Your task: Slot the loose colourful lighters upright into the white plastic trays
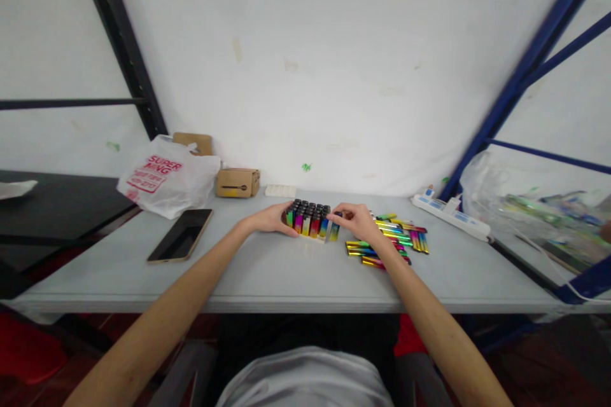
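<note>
From here I count one red-printed white plastic bag (167, 175), one black rectangular touchscreen device (181, 235), one white plastic power strip (449, 215); shiny multicoloured lighters (306, 225) stand too crowded to count.

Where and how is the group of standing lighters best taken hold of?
Probably low on its left and right ends, with one hand coming from each side. The lighters stand upright in close rows, so inward pressure should keep them together; lifting by the black tops might pull single ones out. The left hand is around the left end.
</note>
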The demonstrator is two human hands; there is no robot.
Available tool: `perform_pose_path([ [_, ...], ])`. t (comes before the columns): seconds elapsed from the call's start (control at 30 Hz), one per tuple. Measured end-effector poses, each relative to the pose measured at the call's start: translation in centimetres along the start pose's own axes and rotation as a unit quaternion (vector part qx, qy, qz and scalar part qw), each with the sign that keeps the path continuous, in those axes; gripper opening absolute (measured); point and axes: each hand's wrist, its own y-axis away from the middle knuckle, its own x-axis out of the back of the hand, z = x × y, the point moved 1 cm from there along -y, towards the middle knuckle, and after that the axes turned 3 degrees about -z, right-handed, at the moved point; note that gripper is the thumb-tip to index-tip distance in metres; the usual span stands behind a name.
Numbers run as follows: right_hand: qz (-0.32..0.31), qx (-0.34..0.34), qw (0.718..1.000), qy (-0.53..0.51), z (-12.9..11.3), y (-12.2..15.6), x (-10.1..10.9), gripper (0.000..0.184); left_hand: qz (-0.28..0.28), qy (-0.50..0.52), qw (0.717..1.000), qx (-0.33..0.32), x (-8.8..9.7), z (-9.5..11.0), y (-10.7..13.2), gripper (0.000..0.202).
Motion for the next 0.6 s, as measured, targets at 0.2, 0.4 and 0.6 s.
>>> perform_pose_path([
  [0.2,-0.023,0.026,0.999,0.015,0.2,0.2,-1.3,0.039,0.007,-0.023,1.0,0.011,0.0,0.2,0.1,0.088],
  [0.4,-0.013,0.061,0.991,0.118,0.1,0.2,-1.7,0.033,0.002,-0.014,1.0,0.012,0.0,0.4,0.1,0.086],
  [0.6,-0.021,0.058,0.989,0.132,-0.4,0.1,-2.5,0.042,0.0,-0.014,1.0,0.004,0.1,0.5,0.1,0.084],
])
